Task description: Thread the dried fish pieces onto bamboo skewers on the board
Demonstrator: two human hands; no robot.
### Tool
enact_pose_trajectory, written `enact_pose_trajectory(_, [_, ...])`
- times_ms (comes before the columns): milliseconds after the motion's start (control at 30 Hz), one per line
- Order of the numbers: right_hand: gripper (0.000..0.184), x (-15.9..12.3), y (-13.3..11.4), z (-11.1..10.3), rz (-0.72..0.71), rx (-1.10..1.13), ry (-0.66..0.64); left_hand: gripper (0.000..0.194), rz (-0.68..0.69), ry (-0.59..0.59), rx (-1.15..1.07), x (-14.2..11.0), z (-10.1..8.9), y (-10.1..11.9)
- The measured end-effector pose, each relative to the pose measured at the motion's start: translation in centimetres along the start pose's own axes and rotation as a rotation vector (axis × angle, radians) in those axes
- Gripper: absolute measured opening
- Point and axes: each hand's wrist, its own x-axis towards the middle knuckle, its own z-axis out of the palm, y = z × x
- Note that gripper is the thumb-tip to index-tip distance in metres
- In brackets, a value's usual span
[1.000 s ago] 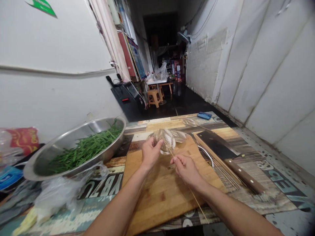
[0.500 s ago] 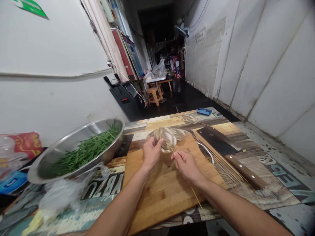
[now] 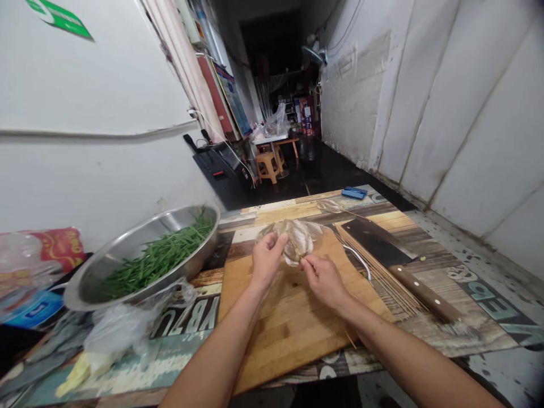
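My left hand (image 3: 269, 262) pinches a flat, pale brown, translucent piece that looks like dried fish (image 3: 298, 242), thumb on top. My right hand (image 3: 323, 279) is closed on a thin bamboo skewer (image 3: 349, 339) right at the near edge of that piece. The skewer's back end sticks out beneath my right forearm; its front part is hidden by the fish and fingers. More similar pieces (image 3: 315, 229) lie just behind, at the far edge of the wooden cutting board (image 3: 276, 340). A finished-looking skewered piece (image 3: 330, 206) rests farther back on the table.
Right of the board lie several bamboo skewers (image 3: 382, 283) and a cleaver (image 3: 378, 242) with a wooden handle. A blue object (image 3: 354, 193) sits at the far table edge. To the left stand a steel bowl (image 3: 80, 289) of cut green vegetables and a plastic bag (image 3: 119, 328).
My right hand has moved up along the skewer to the fish, and less skewer shows between them. My left hand still holds the fish. The view has shifted slightly.
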Motion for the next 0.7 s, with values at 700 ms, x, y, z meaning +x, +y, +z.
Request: enact_pose_trajectory(700, [0.026, 0.5, -0.3, -0.7, 0.438, 1.162, -0.402, 0.032, -0.069, 0.091, -0.158, 0.7, -0.5, 0.0])
